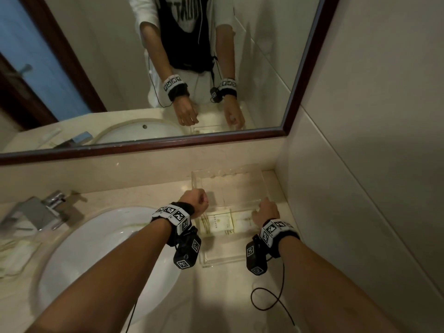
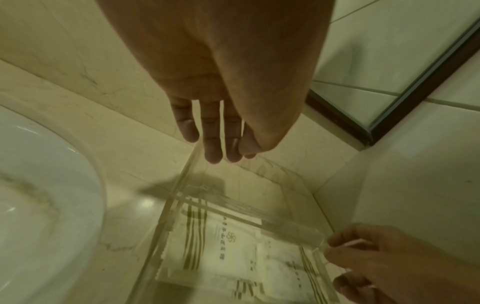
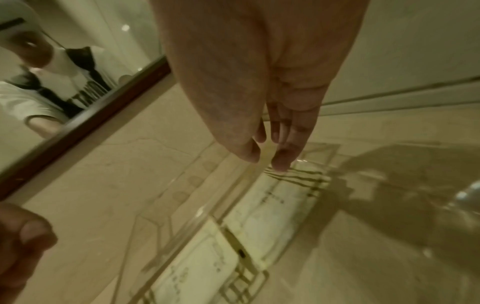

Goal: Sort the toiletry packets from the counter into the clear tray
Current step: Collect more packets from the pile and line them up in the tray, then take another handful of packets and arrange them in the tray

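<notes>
Hands over a bathroom counter: yours, both held above a clear, rectangular plastic tray that sits in the corner where the cream marble counter meets the wall. Your left hand hovers over the tray's left wall. From the head camera it looks loosely closed; the wrist camera shows its fingers hanging almost straight, close together, with the thumb resting against them. It holds nothing. Your right hand is at the tray's right side, fingers pointing down and close together, thumb alongside. Its fingertips come down onto or just over the tray's cross divider and the striped end of a packet; whether they actually touch cannot be told, and nothing is visibly pinched.

Between your two hands, in the tray compartment nearer to you, lie two flat white toiletry packets with gold stripes and small printed text, side by side with one edge over the other. The compartment beyond your fingers shows only its clear floor.

To the left of your left forearm is a white oval sink basin with a chrome tap behind it. More pale striped packets lie on the counter far to your left, beyond the basin. A wood-framed mirror ahead reflects you.
</notes>
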